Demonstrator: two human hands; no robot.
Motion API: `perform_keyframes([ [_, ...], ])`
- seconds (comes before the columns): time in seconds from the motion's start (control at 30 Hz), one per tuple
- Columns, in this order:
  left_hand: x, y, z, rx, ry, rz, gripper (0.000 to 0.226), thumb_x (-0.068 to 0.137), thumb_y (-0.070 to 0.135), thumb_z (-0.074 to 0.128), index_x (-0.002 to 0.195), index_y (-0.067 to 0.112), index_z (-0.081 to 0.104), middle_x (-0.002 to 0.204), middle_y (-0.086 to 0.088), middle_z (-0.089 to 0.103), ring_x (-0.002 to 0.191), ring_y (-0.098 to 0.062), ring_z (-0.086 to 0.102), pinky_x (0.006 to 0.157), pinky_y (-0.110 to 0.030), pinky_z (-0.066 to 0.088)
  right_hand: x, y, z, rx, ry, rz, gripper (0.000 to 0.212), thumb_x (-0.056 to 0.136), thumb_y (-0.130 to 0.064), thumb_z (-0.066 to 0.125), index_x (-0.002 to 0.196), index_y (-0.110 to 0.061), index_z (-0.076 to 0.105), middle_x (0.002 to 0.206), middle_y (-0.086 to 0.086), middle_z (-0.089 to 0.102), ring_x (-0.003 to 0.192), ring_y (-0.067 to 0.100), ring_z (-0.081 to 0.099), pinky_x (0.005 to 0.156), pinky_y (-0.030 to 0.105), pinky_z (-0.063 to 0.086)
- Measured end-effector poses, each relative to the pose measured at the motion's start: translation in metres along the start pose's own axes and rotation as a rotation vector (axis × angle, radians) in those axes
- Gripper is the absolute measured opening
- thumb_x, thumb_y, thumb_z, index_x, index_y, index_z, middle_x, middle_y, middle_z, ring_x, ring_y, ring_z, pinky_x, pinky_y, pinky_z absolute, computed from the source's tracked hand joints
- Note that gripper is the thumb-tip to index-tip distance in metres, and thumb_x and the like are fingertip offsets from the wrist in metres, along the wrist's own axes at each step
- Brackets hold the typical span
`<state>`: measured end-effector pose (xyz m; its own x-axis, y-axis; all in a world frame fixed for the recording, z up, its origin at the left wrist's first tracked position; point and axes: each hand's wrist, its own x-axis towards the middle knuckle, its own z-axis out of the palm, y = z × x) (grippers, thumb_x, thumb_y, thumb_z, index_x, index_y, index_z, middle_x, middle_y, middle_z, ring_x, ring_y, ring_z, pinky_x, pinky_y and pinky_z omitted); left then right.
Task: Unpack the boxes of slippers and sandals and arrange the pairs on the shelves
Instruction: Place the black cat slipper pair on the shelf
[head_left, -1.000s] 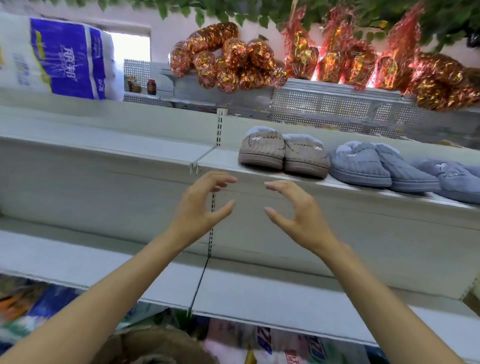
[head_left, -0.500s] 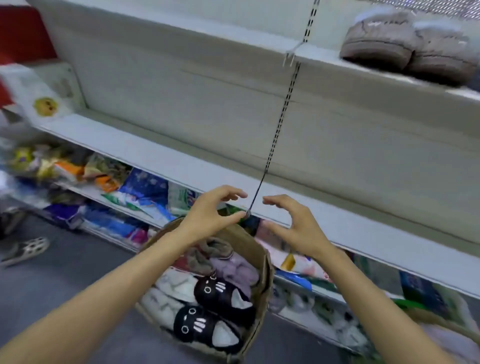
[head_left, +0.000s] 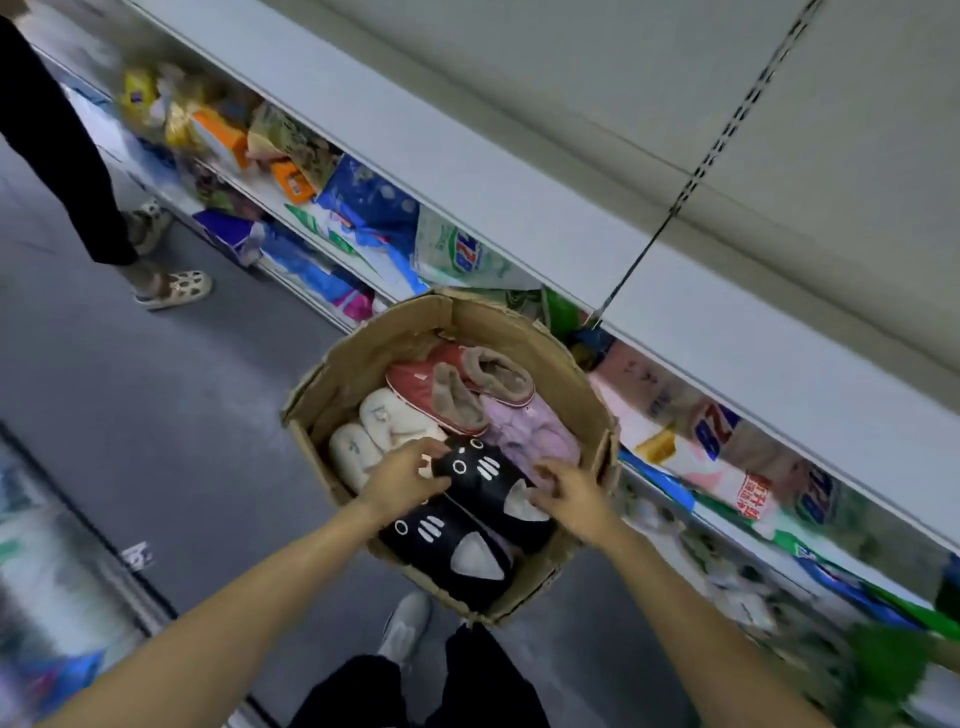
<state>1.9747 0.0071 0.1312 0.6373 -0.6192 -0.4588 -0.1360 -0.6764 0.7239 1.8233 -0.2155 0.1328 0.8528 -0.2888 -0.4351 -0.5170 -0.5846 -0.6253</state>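
Observation:
An open cardboard box (head_left: 363, 364) stands on the floor below the shelving and holds several slippers. Two black cat-face slippers (head_left: 478, 483) lie at its near side, with a white pair (head_left: 379, 426), a red fleece-lined pair (head_left: 441, 384) and a lilac pair (head_left: 535, 436) behind them. My left hand (head_left: 402, 480) touches the left side of the upper black slipper, fingers curled over its toe. My right hand (head_left: 569, 493) curls on that slipper's right side by the grey ear. The lower black slipper (head_left: 447, 545) lies untouched.
A bare grey shelf (head_left: 519, 208) runs diagonally above the box. Below it, a lower shelf holds packaged goods (head_left: 457, 249). Another person's legs and sandals (head_left: 176, 286) stand at the far left on the grey floor. My own feet (head_left: 408, 623) are just below the box.
My view dropped from the upper shelf of slippers to the box on the floor. Both hands went down from mid-air into the box and closed around a black cat-face slipper.

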Motion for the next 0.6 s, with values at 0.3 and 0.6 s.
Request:
perform_keyframes([
  [0.3, 0.03, -0.095, 0.066, -0.058, -0.016, -0.568, 0.089, 0.075, 0.044, 0.078, 0.148, 0.013, 0.037, 0.136, -0.021, 0.054, 0.12, -0.038, 0.059, 0.103, -0.046, 0.048, 0.036, 0.04, 0.113, -0.215, -0.31, 0.235, 0.092, 0.08, -0.052, 0.074, 0.144, 0.003, 0.038, 0.153, 0.023, 0.029, 0.136, 0.037, 0.037, 0.112, 0.037, 0.031],
  [0.6, 0.03, -0.072, 0.058, 0.029, -0.044, -0.636, 0.071, 0.081, 0.051, 0.069, 0.144, 0.033, 0.042, 0.135, -0.017, 0.047, 0.128, -0.042, 0.049, 0.111, -0.043, 0.04, 0.041, 0.031, 0.154, -0.367, 0.013, 0.299, 0.06, 0.082, -0.037, 0.075, 0.128, -0.002, 0.057, 0.135, 0.013, 0.057, 0.126, 0.025, 0.052, 0.106, 0.032, 0.039],
])
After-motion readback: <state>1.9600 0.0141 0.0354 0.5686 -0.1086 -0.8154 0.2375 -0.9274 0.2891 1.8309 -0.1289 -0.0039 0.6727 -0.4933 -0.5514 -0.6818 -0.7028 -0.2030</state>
